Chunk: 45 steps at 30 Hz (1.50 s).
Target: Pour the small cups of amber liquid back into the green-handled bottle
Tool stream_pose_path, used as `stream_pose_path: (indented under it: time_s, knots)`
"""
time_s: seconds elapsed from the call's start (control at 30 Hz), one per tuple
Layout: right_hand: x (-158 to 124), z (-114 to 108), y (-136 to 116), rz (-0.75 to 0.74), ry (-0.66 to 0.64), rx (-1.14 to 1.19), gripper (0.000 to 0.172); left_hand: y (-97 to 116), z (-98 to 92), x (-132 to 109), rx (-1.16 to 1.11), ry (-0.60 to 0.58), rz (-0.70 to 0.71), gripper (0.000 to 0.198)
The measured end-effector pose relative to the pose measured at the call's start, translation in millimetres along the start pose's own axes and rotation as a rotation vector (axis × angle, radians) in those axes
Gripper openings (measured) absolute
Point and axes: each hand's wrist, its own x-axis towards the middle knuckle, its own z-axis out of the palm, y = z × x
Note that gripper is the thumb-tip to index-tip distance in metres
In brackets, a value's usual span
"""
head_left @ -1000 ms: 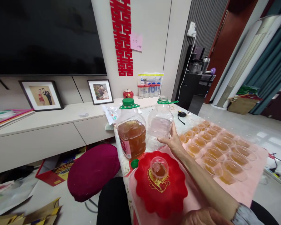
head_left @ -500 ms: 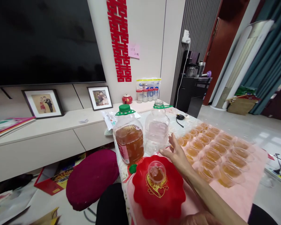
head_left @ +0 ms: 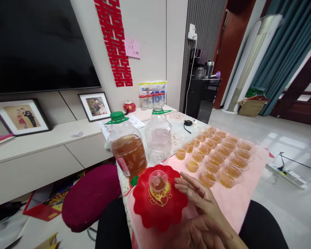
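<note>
Your right hand (head_left: 200,195), open and empty, is just right of the upright cup (head_left: 158,182) on the red plate (head_left: 163,218), nearer than your blurred left hand (head_left: 195,233), whose grip is unclear.

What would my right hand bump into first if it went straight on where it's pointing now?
Probably the rim of the red scalloped tray, which your right hand overlaps in view; if it's higher, perhaps the clear cup. Depth is unclear.

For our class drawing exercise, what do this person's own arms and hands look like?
The right grip is an ungloved human hand, slender-fingered and bare past the wrist. The left grip is ungloved too, though blurred. No sleeve shows on either.
</note>
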Motion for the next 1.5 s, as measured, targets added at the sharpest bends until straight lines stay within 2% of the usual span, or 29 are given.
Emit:
stream_pose_path:
  time_s: [0.27, 0.43, 0.6, 0.83, 1.07, 1.17, 1.33, 1.4, 1.5]
  knots:
    - [-23.6, -16.2, 24.8, -0.12, 0.099, 0.015, 0.048, -13.6, -16.4, -5.4, 0.051, -0.05, 0.0, 0.04]
    - [-30.4, -22.6, 30.6, -0.061, 0.083, -0.036, 0.042, -25.2, -16.0, -1.2, 0.047, -0.046, 0.03, 0.043]
    - [-33.7, -23.3, 28.4, -0.036, 0.054, -0.107, 0.043, -27.1, -8.3, 0.9, 0.054, 0.088, 0.085, 0.043]
    - [-31.5, -23.2, 29.7, -0.061, 0.033, -0.269, 0.045, -21.3, -11.3, -15.5, 0.257, 0.388, 0.063, 0.028]
    - [-30.9, -22.2, 29.1, -0.088, -0.016, -0.339, 0.048, -1.3, -7.4, -32.7, 0.524, 0.447, 0.085, 0.034]
    - [-30.2, -22.4, 30.8, -0.087, -0.034, -0.341, 0.05, 11.9, -3.9, -41.0, 0.773, 0.575, 0.14, 0.035]
    - [-29.2, -21.8, 30.2, -0.084, -0.057, -0.344, 0.05, 54.5, -6.5, -45.1, 1.522, 0.918, 0.372, 0.049]
    - [-29.3, -21.4, 28.8, -0.092, -0.058, -0.349, 0.049, 72.4, -12.2, -39.9, 1.735, 0.977, 0.449, 0.057]
    - [-29.6, -21.0, 27.7, -0.101, -0.056, -0.353, 0.047, 89.5, -24.9, -27.9, 1.819, 0.997, 0.442, 0.081]
